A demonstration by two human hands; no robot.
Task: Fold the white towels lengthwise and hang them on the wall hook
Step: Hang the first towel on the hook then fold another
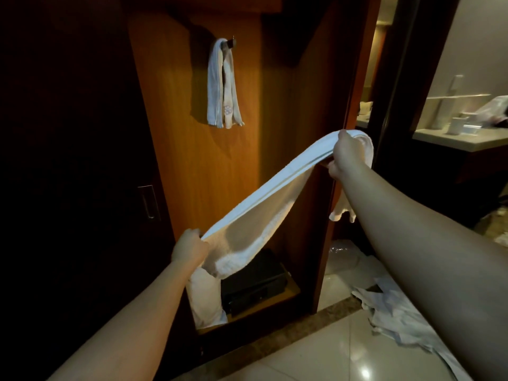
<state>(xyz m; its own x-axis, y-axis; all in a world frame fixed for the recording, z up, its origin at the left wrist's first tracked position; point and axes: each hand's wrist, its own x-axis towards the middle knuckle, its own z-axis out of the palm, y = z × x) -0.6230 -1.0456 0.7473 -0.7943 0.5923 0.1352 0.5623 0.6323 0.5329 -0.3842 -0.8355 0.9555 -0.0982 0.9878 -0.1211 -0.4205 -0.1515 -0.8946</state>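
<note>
Two hands stretch one white towel [255,207] between them, in front of an open wooden wardrobe [192,160]. Our left hand [189,247] is low and near us, fingers curled tight around one bunched end. Our right hand [347,158] is higher and farther out, fingers and thumb closed around the other end, with a short tail of cloth draped over and hanging below that wrist. Between the two grips the towel runs taut along its upper edge, while the lower layer sags in a soft pouch under it.

Above and to the left of our right hand, a wall hook [230,43] on the wardrobe's back panel already carries another folded towel [222,86], hanging in a narrow loop.

We judge the step in hand to be the lengthwise fold. To do it well, we should keep both ends pinched firmly and pull gently apart so the long edges line up, then bring the sagging layer level with the top edge before lifting the strip toward the hook. Loosening either grip now would likely let the fold slip open.

Below our right forearm, more white cloth [395,314] lies crumpled on the tiled floor [316,353].
</note>
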